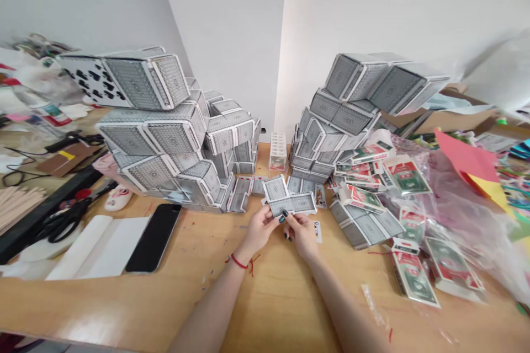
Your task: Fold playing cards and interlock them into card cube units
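In the middle, both my hands hold a small folded piece of grey-backed playing cards [290, 198] just above the table. My left hand [263, 226] pinches its lower left edge, with a red string bracelet at the wrist. My right hand [301, 231] grips the lower edge close beside the left thumb; the fingertips nearly meet. Loose playing cards [240, 193] lie behind and beside the hands, and a face-up card [317, 231] shows by my right hand. Tall stacks of blocks made of playing cards rise on the left [161, 132] and the right [339, 113].
A black phone [154, 237] and white paper [99, 248] lie left, near black scissors [68, 218]. Right are several card boxes [414, 278], a card block [368, 226], plastic wrap [476, 215] and coloured paper [467, 160]. A clear box [277, 151] stands between the stacks.
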